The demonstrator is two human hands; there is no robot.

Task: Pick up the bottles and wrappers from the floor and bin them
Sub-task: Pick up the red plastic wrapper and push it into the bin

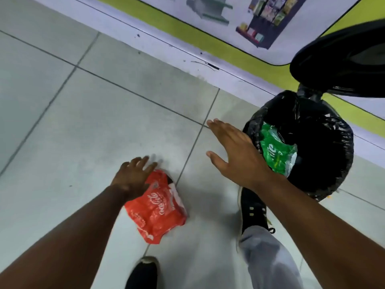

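Wrapper [158,207] (red, crinkled film, likely light and limp) lies on the floor [83,132] under the open left hand [133,176], best pinched at a raised fold; right hand [235,151] is spread, empty, beside the bin [325,163].

The left hand [133,176] covers the upper corner of the red Coca-Cola wrapper [158,211], so whether its fingers touch it cannot be told. The right hand [235,155] hides the near rim of the black bin liner [325,147] and part of the green Sprite wrapper [275,151]. The bin lid [341,63] runs off the right edge. The left shoe [143,272] is cut by the bottom edge and blurred.
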